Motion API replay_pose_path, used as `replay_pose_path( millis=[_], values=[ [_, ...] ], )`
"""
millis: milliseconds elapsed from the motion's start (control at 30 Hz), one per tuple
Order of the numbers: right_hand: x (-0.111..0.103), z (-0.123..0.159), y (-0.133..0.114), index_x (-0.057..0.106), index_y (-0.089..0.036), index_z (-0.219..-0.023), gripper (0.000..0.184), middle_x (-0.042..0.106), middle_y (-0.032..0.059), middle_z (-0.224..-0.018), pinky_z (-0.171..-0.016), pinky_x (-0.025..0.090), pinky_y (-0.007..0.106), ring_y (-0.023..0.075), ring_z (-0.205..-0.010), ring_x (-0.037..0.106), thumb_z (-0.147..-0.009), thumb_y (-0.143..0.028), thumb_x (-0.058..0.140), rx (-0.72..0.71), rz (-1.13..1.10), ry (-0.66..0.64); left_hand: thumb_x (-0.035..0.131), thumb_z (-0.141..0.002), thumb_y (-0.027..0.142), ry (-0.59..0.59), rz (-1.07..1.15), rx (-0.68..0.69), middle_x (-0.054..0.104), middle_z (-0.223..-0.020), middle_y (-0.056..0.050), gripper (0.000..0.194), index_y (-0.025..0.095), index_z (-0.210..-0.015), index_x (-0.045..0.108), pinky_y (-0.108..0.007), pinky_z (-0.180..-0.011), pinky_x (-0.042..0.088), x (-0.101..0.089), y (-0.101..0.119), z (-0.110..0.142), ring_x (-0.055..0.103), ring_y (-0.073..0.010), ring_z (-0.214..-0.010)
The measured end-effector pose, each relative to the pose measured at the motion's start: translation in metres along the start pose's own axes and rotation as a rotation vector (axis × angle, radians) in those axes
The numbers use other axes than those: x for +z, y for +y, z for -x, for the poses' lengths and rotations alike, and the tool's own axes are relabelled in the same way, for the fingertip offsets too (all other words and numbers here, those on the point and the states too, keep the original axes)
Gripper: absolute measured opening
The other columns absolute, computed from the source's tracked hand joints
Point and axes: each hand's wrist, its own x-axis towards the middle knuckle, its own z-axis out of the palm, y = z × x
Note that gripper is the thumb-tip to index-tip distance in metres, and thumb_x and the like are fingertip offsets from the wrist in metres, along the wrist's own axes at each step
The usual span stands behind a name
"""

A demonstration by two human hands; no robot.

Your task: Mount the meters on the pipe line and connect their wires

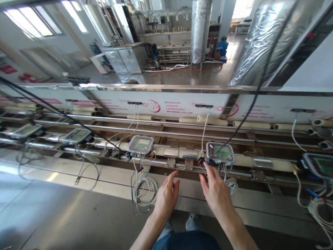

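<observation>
Daylight burns out the upper-left windows (pixel 27 21) and glares off the floor (pixel 59 218).

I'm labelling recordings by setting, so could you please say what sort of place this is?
Probably a factory or workshop, given the row of wired, clear-lidded boxes, the silver columns and the metal cabinet behind.

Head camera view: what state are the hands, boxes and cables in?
Left hand: empty, fingers loosely curved.
Right hand: fingertips at small black-and-red connector, grip unclear.
Clear-lidded rectangular box nearest right hand: lid on.
Clear-lidded box to its left: lid on.
White cable beneath that box: coiled.
Black overhead cable: uncoiled.
</observation>
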Motion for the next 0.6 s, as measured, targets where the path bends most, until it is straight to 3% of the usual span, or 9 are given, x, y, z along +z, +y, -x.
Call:
replay_pose_path(
  millis=[167, 267, 500, 600],
  values=[
    [0.0, 0.017, -0.018, 0.039, -0.015, -0.132, 0.046, 0.051, 0.0158, -0.122, -0.095, 0.042, 0.045, 0.0273, -0.113, 0.049, -0.089, -0.029, 0.046, -0.116, -0.002, 0.241, 0.04, -0.089, 0.021, -0.042, -0.04, -0.042, 0.063, -0.106, -0.006, 0.026, 0.02, -0.112, 0.05, -0.029, -0.074, 0.048, -0.028, -0.03, 0.025, 0.062, -0.0178, -0.085],
    [0.021, 0.03, -0.052, 0.046, -0.017, -0.125, 0.038, 0.054, 0.0125, -0.118, -0.096, 0.043, 0.043, 0.0237, -0.109, 0.051, -0.088, -0.028, 0.045, -0.148, -0.098, 0.185, 0.037, -0.09, 0.022, -0.055, -0.043, -0.057, 0.063, -0.104, -0.005, 0.026, 0.02, -0.112, 0.05, -0.029, -0.076, 0.047, -0.057, -0.054, 0.04, 0.061, -0.0176, -0.09],
    [0.136, 0.056, -0.178, 0.057, -0.018, -0.106, 0.027, 0.059, 0.0095, -0.106, -0.09, 0.046, 0.038, 0.0208, -0.1, 0.055, -0.084, -0.018, 0.042, -0.1, -0.42, -0.232, 0.036, -0.09, 0.028, -0.03, 0.019, -0.157, 0.065, -0.097, -0.004, 0.025, 0.02, -0.104, 0.056, -0.026, -0.072, 0.047, -0.168, -0.133, 0.093, 0.062, -0.0164, -0.082],
    [0.188, 0.06, -0.224, 0.062, -0.019, -0.098, 0.025, 0.061, 0.0077, -0.1, -0.084, 0.047, 0.034, 0.0205, -0.096, 0.056, -0.076, -0.017, 0.05, 0.047, -0.63, -0.349, 0.037, -0.089, 0.034, 0.006, 0.025, -0.223, 0.066, -0.09, -0.005, 0.027, 0.02, -0.099, 0.058, -0.024, -0.068, 0.047, -0.213, -0.171, 0.118, 0.062, -0.0169, -0.075]
  ],
)
